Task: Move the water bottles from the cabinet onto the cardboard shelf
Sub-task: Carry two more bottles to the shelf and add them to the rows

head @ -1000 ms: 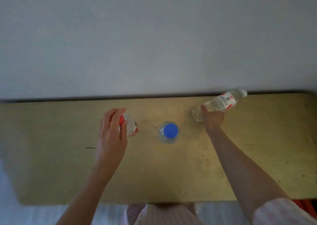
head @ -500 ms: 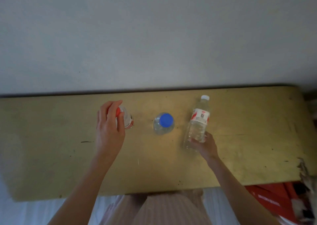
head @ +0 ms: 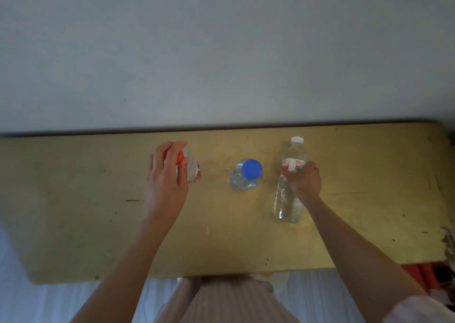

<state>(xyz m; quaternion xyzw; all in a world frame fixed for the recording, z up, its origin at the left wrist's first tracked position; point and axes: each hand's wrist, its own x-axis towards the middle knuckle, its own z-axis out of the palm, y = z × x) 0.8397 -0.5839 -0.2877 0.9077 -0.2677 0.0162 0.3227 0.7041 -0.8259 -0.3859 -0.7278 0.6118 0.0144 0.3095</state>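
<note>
On the flat yellowish-brown cardboard shelf point(head: 357, 224) below us, set against a pale grey wall point(head: 221, 51), we see three clear plastic water bottles in a row. At the left stands the clear bottle with the red cap point(head: 193, 167), seen from above; our left hand point(head: 167, 179) reaches over it, fingers curled round its top so that only part of the red cap and the shoulder of the bottle show beside the fingers. In the middle, standing free and upright, is the clear bottle with the blue cap point(head: 247, 175), apart from both hands and between the other two bottles. At the right is the taller clear bottle with the white cap and a red-and-white label point(head: 288, 199); our right hand point(head: 304, 179) grips it round the middle, at the label, with the thumb and fingers wrapped round its body. Its base is at the shelf surface and its white cap points toward the wall; we cannot tell whether the base rests fully on the cardboard. Both forearms are bare. A pale pink striped garment point(head: 229, 300) shows at the lower edge, and something red point(head: 416, 276) lies beyond the shelf's near right corner.
</note>
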